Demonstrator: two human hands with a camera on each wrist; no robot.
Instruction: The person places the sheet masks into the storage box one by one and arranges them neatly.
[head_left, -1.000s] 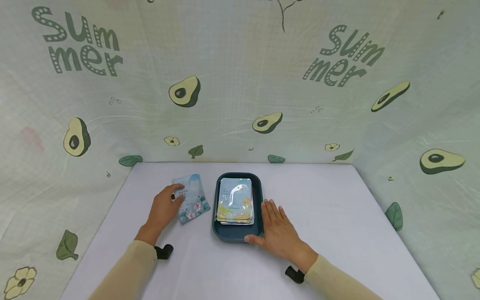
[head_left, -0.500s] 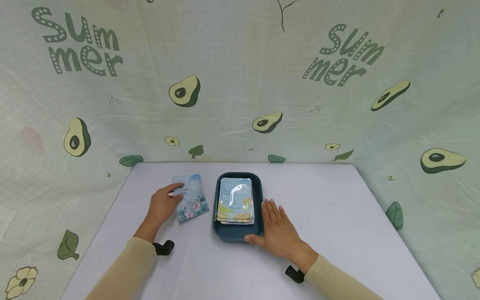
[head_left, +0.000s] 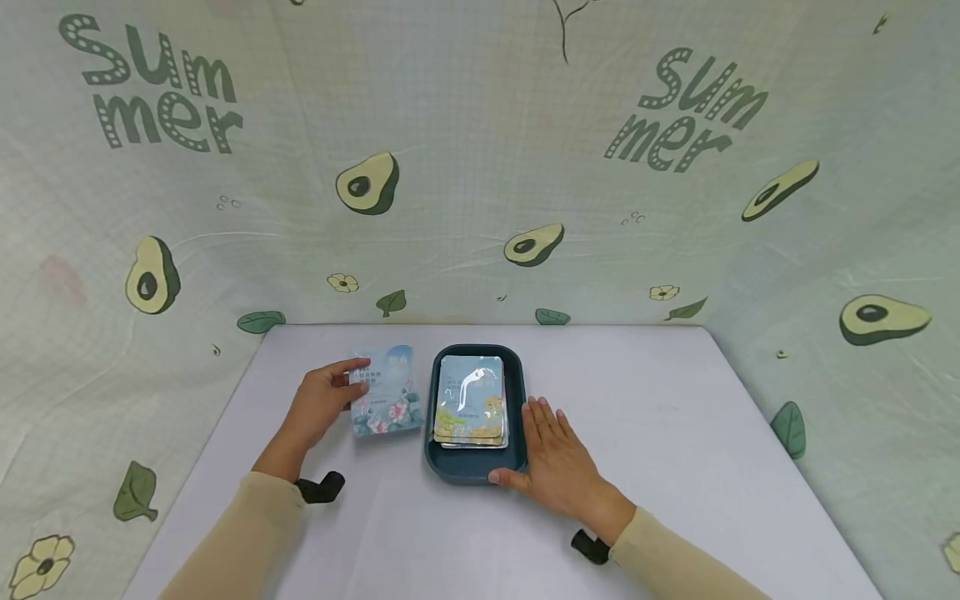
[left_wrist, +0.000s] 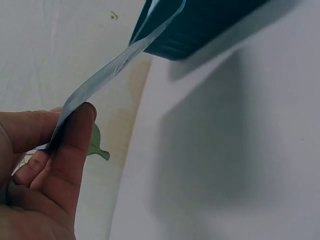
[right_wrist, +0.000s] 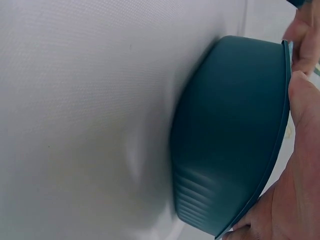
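My left hand (head_left: 321,404) pinches the left edge of a light-blue sheet mask packet (head_left: 386,396) with pink flowers, left of the tray. In the left wrist view the packet (left_wrist: 107,72) is seen edge-on between thumb and fingers, raised off the table with its shadow below. A dark teal tray (head_left: 468,475) holds a small stack of similar packets (head_left: 470,400), the top one blue and yellow. My right hand (head_left: 562,462) rests with straight fingers against the tray's right rim; the right wrist view shows it along the rim of the tray (right_wrist: 230,120).
The tray stands on a white table (head_left: 660,433). A pale cloth (head_left: 450,125) printed with avocados and leaves hangs behind and at both sides. A black wrist strap piece (head_left: 321,487) juts from the left wrist, another (head_left: 590,547) from the right.
The left hand has lifted the flowered packet and turned it more upright, moving it slightly toward the tray. The right hand and the tray have stayed put.
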